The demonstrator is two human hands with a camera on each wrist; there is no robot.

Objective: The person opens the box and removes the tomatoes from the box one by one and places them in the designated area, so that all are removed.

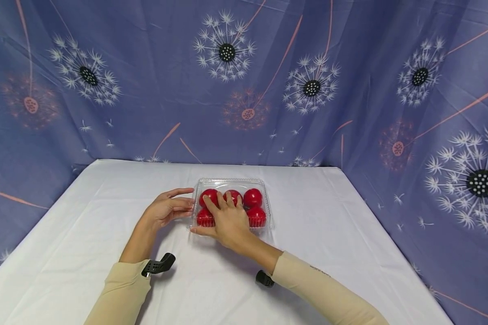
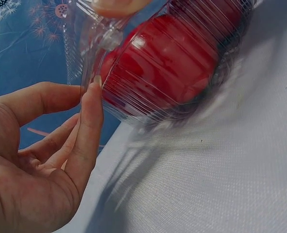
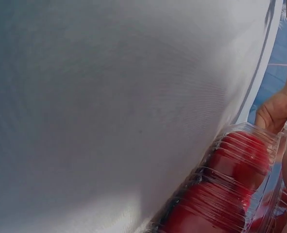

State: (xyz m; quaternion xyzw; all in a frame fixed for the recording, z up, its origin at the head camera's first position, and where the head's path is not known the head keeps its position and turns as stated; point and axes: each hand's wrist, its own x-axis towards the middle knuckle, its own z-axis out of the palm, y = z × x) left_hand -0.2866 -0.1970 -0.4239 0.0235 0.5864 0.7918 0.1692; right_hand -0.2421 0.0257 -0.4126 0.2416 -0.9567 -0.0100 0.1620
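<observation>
A clear plastic clamshell box [image 1: 236, 182] with ribbed walls stands on the table, its lid lying over several shiny red round fruits [image 1: 253, 197] in two rows. At the box's left side, my left hand [image 1: 167, 208] pinches the rim between its fingertips; the left wrist view shows a fingertip [image 2: 95, 90] on the near face of that edge. My right hand [image 1: 229, 222] rests on top of the lid, fingers spread and straight, with the thumb reaching the front left corner. It hides part of the fruit beneath. In the right wrist view, the ribbed box [image 3: 235, 165] appears beside it.
A white cloth [image 1: 333, 253] covers the table. Blue curtains [image 1: 162, 81] with dandelion prints hang behind it and along both sides. Black camera mounts [image 1: 159, 264] are strapped at both wrists over beige sleeves [image 1: 124, 284].
</observation>
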